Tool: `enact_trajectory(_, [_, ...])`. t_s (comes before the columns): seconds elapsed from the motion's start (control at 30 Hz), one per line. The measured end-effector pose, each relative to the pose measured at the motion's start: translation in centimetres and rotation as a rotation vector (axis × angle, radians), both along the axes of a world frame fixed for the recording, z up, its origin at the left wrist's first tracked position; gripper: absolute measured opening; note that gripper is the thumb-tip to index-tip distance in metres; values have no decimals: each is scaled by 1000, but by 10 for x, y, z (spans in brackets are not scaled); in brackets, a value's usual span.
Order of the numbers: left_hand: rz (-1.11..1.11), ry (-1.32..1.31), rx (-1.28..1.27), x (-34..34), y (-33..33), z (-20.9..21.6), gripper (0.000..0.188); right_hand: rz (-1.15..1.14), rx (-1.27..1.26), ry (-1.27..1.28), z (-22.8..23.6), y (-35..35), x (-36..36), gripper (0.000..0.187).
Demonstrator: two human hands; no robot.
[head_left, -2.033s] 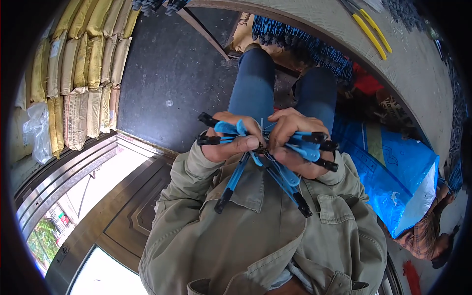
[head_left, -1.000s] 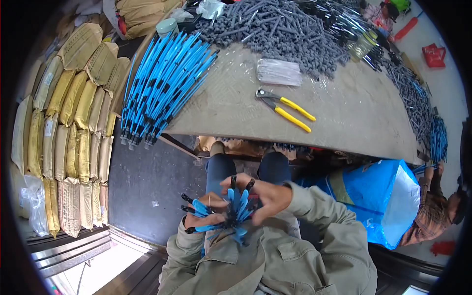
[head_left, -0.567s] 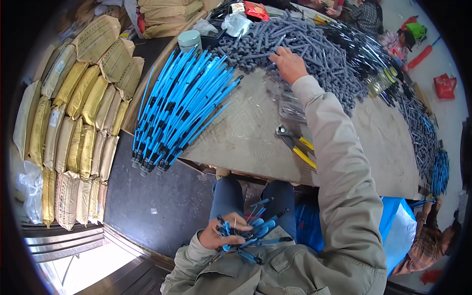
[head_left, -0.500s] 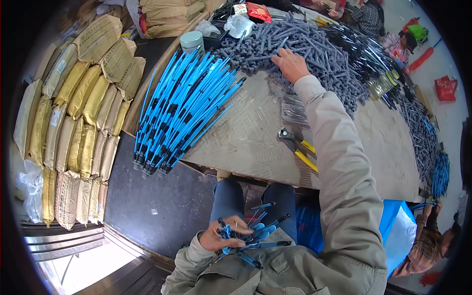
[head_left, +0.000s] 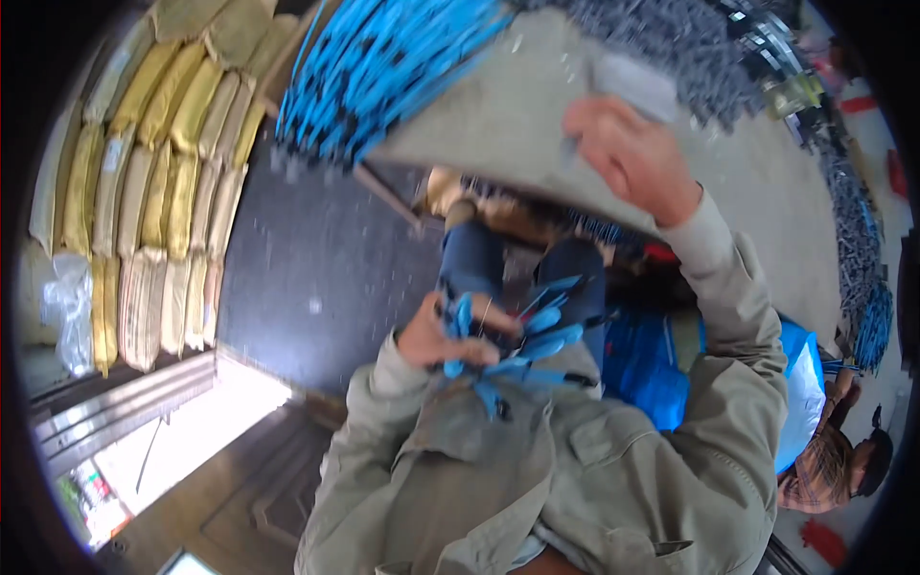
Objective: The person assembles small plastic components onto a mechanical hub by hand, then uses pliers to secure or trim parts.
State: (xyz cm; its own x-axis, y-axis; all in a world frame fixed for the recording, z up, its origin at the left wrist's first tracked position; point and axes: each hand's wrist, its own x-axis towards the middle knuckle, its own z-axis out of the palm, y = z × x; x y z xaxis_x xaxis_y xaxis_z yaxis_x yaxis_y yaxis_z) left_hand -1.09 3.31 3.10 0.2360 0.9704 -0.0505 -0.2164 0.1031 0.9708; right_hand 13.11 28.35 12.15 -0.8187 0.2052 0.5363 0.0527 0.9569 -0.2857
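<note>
Low over my lap, my left hand grips a cluster of blue-and-black plastic sticks with black ends, which fan out to the right. A thin wire-like line shows among them. My right hand is above the near edge of the table, its fingers curled together. Motion blurs it, and whatever it pinches is too small or smeared to name. Just beyond that hand lies a pale, shallow clear tray on the table. Farther back spreads a heap of grey stick-like parts.
Long blue rods with black ends lie bundled at the table's left corner. Stacked yellow and tan sacks fill the left side. A blue bag stands by my right leg. Another person sits at the far right.
My right hand has come back from the grey heap toward the table's near edge. My left hand still grips the sticks. The view has tilted down, so the table sits higher in it.
</note>
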Motion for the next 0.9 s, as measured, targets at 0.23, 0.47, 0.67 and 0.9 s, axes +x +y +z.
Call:
enact_trajectory(0.23, [67, -92, -40, 25, -3, -2, 37, 438, 107, 16, -11, -72, 37, 31])
enact_trajectory(0.47, [90, -85, -54, 34, -20, 0, 34, 437, -227, -79, -16, -86, 46, 30])
enact_trajectory(0.67, [189, -90, -15, 35, -25, 2, 34, 724, -807, -129, -29, -96, 46, 42])
enact_trajectory(0.9, [119, 23, 122, 37, -24, 1, 30, 380, -1707, 403, -89, -141, 66, 67])
